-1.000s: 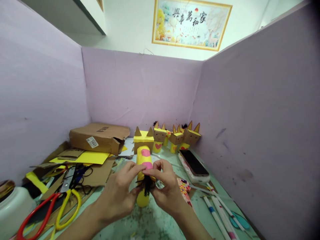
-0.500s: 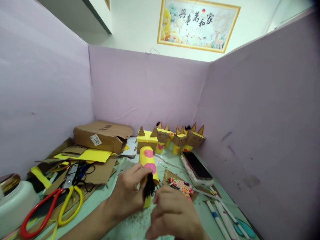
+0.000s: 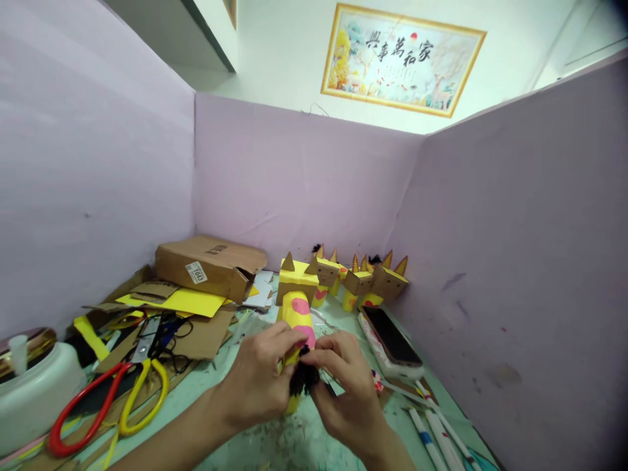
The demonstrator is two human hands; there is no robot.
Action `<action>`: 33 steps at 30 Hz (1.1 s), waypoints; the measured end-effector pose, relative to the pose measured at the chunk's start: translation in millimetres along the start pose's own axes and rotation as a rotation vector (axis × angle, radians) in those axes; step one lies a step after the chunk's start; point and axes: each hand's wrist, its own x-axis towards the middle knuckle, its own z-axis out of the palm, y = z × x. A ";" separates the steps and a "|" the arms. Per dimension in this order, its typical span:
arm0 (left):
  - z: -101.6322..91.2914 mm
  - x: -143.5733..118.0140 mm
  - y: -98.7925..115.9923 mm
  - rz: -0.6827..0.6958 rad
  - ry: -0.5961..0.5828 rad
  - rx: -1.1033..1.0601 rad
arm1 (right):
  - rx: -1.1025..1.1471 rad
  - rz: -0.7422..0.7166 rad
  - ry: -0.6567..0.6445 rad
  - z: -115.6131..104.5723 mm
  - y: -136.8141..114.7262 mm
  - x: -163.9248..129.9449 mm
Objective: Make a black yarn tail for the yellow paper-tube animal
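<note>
A yellow paper animal (image 3: 299, 280) with pink spots, a cardboard head and pointed ears stands in front of me, its head facing away. A black yarn tassel (image 3: 303, 375) hangs at its near end. My left hand (image 3: 259, 374) is closed at that end, fingertips on the spotted body and against the tassel. From the other side, my right hand (image 3: 349, 383) pinches the top of the tassel between thumb and fingers. The exact contact behind the fingers is hidden.
Similar paper animals (image 3: 387, 281) stand at the back right. A phone (image 3: 391, 335) lies on a white box, with white pens (image 3: 429, 435) nearer me. Red-yellow scissors (image 3: 142, 353), a white jar (image 3: 44, 392) and cardboard scraps with a carton (image 3: 209, 265) fill the left side.
My right hand has come up to the tassel and now pinches it; before, it was below and apart. My left hand stays at the animal. The whole view has shifted slightly.
</note>
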 end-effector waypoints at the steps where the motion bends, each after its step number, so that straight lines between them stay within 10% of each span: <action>1: 0.1 0.5 0.2 -0.007 -0.001 0.008 | 0.016 -0.014 0.015 -1.2 -3.6 1.4; 8: 0.2 1.6 -1.8 -0.047 -0.038 0.034 | 0.157 -0.226 0.133 -18.7 -13.1 1.5; 12: -2.0 0.7 -0.1 -0.055 -0.038 0.039 | 0.050 -0.063 0.347 -25.2 1.4 -4.2; 19: -4.3 0.3 5.3 0.044 0.006 0.073 | 0.025 0.084 -0.103 0.0 14.6 -6.5; 33: 15.0 -8.9 19.7 0.516 0.112 0.273 | 0.027 0.118 0.147 31.5 20.2 -12.6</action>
